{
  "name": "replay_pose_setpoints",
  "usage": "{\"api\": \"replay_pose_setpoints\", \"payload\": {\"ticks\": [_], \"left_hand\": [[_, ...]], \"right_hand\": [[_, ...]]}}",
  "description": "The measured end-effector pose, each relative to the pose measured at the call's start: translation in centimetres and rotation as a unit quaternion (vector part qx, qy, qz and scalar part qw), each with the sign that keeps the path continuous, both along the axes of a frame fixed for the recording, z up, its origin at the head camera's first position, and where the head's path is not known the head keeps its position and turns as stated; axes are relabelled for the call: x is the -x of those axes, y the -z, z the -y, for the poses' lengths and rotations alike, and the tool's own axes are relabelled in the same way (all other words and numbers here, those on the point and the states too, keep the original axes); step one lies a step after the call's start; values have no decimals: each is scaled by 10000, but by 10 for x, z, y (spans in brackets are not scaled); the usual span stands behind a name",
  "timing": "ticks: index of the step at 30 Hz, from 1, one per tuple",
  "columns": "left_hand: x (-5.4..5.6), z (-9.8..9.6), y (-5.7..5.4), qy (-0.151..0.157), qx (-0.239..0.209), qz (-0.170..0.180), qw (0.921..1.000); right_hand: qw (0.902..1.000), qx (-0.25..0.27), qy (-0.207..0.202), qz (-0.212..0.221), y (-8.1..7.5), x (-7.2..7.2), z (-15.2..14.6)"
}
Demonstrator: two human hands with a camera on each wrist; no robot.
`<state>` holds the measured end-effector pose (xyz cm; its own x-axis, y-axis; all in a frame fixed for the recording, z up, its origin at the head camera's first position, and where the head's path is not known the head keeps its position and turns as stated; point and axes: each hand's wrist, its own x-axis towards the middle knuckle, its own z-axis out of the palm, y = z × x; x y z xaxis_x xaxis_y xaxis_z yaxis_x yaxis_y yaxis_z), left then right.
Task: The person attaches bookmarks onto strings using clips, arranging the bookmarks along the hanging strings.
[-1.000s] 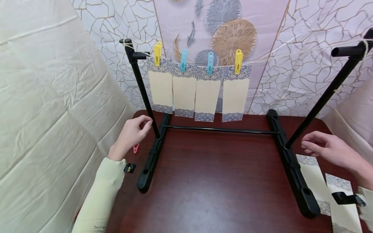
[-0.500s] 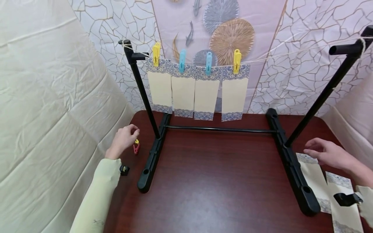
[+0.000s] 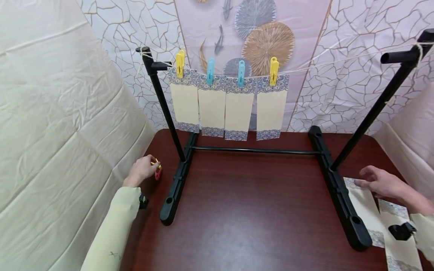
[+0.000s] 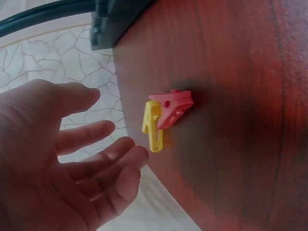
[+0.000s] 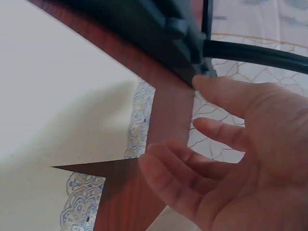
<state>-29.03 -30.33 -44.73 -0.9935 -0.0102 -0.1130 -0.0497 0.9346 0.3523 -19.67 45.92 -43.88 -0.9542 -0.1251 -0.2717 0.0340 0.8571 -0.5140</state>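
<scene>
My left hand is at the table's left side, close to a yellow clothespin and a red clothespin that lie against each other. In the left wrist view its fingers are spread and loosely bent, with a gap between them and the clothespins. My right hand hovers over the top end of a cream card with patterned borders, holding nothing. A second such card lies beside it, partly under the wrist. In the right wrist view the right hand's thumb and fingers are apart.
A black stand on the dark red table carries a string. Several bordered cards hang from it by yellow and blue clothespins. Pale padded cloth borders the left side.
My left hand has moved left and down from the stand's left post to the loose clothespins. The right hand has lowered slightly toward the cards on the right.
</scene>
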Motion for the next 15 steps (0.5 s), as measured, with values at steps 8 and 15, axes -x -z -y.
{"api": "replay_pose_setpoints", "payload": {"ticks": [8,15], "left_hand": [[1,4,12,-31,24,600,9982],[2,6,18,-80,16,889,9960]], "right_hand": [[9985,-175,304,423,11,2,-6],[9943,-57,702,797,19,1,-7]]}}
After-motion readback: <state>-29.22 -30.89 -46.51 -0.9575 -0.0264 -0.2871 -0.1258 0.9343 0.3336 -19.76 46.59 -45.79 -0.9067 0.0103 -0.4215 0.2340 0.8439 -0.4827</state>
